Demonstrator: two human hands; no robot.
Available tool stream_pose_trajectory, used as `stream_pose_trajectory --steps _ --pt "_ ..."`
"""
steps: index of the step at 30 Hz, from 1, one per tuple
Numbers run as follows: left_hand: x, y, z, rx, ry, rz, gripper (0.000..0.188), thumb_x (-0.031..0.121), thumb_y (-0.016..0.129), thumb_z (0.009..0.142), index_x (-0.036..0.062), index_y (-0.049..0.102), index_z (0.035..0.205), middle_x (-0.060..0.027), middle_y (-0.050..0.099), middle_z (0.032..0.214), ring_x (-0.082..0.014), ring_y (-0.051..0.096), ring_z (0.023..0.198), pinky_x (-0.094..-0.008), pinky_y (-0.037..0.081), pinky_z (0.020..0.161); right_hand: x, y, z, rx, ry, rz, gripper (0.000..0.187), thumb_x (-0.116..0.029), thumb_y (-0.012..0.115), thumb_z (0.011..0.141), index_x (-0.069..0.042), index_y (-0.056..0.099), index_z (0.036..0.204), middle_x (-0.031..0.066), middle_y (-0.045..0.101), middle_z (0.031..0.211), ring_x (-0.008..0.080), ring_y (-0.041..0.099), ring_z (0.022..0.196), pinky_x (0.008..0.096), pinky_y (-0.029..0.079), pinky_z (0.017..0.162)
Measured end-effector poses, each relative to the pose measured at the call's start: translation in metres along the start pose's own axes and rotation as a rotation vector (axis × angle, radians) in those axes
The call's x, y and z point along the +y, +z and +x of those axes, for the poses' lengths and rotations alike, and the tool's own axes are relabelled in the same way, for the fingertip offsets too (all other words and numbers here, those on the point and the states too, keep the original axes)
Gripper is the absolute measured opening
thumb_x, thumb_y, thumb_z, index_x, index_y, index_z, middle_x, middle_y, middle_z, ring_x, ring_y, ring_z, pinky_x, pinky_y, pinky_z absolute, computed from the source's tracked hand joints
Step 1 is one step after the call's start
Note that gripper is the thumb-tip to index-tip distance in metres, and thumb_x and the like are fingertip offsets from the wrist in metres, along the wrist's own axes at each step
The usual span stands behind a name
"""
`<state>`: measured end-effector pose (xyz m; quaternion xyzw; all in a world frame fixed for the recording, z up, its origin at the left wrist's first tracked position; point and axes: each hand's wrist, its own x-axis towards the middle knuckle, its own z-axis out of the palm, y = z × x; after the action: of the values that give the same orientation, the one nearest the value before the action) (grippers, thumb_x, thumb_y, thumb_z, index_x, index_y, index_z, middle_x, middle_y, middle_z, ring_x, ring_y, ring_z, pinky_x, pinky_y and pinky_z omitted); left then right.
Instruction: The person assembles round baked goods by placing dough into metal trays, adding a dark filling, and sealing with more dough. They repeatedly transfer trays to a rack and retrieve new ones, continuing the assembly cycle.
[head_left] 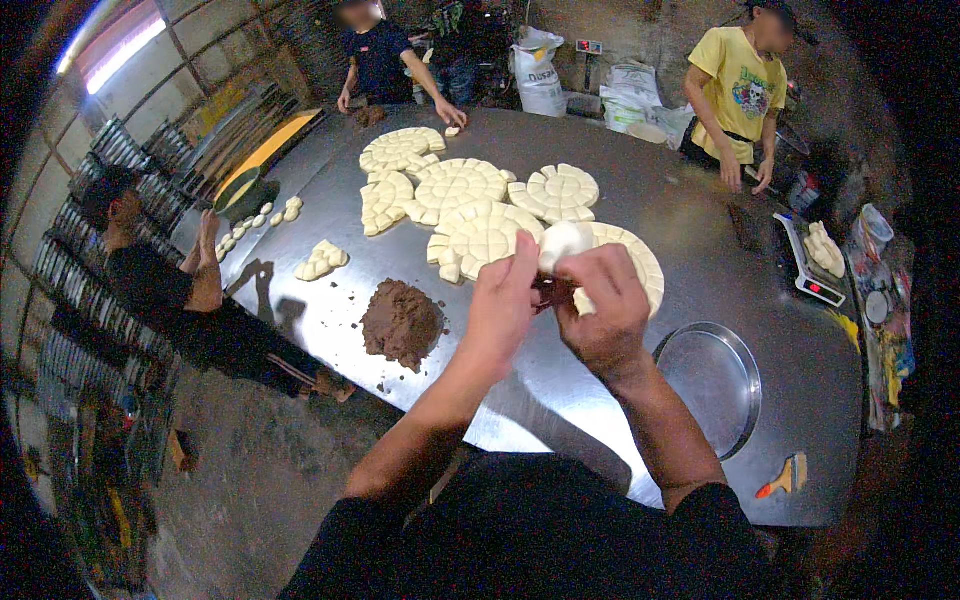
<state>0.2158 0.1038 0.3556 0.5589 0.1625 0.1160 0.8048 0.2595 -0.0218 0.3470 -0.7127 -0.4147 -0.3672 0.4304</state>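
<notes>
A white ball of dough (567, 243) is held up between my two hands, over the steel table. My left hand (503, 305) is closed against its left side, with the thumb side up. My right hand (606, 310) curls its fingers around the near right side. Something dark shows below the dough between my fingers, too little to name. Beyond my hands lie several flat rounds of cream dough cut into pieces (480, 235). Left of my left forearm sits a crumbly brown mound of filling (402, 325).
A round metal pan (708, 385) and a brush (785, 477) lie to the right. Small dough pieces (322, 260) sit at the left. A scale (812, 265) bearing dough stands at the right edge. Three other people work around the steel table (690, 230).
</notes>
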Motion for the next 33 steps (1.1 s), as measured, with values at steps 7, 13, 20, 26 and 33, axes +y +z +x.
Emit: stream_pose_trajectory --steps 7,13,20,26,33 --pt "-0.016 0.015 -0.004 -0.143 0.211 0.252 0.035 0.033 0.050 0.103 0.0028 0.065 0.094 0.0040 0.056 0.075 -0.0053 0.047 0.064 -0.0228 0.037 0.057 0.013 -0.012 -0.016 0.027 0.213 0.138 0.026 -0.002 0.077 0.065 -0.008 0.065 0.088 0.0084 0.060 0.090 0.0287 0.059 0.083 0.0395 0.049 0.072" --pt "-0.052 -0.006 0.015 -0.317 0.268 0.452 0.024 0.013 0.045 0.102 -0.0047 0.061 0.106 -0.0092 0.065 0.080 -0.0152 0.061 0.070 -0.0321 0.050 0.064 0.013 -0.011 -0.057 -0.169 0.056 -0.004 0.033 -0.001 0.069 0.063 -0.008 0.068 0.095 0.0114 0.062 0.104 0.0331 0.060 0.097 0.0430 0.048 0.085" --pt "-0.176 -0.083 0.017 -0.054 0.049 0.821 0.013 0.014 0.070 0.090 0.0047 0.062 0.086 -0.0068 0.066 0.072 -0.0106 0.059 0.059 -0.0260 0.047 0.052 0.026 -0.062 -0.170 -0.358 0.539 0.170 0.017 0.004 0.069 0.072 -0.003 0.071 0.088 0.0132 0.069 0.108 0.0264 0.066 0.087 0.0345 0.053 0.076" --pt "-0.262 -0.127 0.023 -0.321 -0.572 0.265 0.019 0.018 0.076 0.085 0.0032 0.064 0.083 -0.0094 0.064 0.062 -0.0144 0.060 0.052 -0.0277 0.049 0.050 0.021 -0.033 -0.204 -0.438 0.897 0.316 0.020 0.005 0.065 0.079 -0.002 0.072 0.096 0.0132 0.069 0.105 0.0224 0.066 0.091 0.0317 0.051 0.080" --pt "-0.278 -0.129 0.015 -0.136 -0.291 1.078 0.043 0.038 0.086 0.073 0.0048 0.059 0.071 -0.0067 0.063 0.064 -0.0178 0.058 0.057 -0.0343 0.046 0.053 0.051 -0.011 -0.104 -0.184 0.504 0.305 0.047 -0.024 0.053 0.092 -0.009 0.054 0.137 0.0185 0.050 0.142 0.0408 0.039 0.137 0.0520 0.027 0.114"
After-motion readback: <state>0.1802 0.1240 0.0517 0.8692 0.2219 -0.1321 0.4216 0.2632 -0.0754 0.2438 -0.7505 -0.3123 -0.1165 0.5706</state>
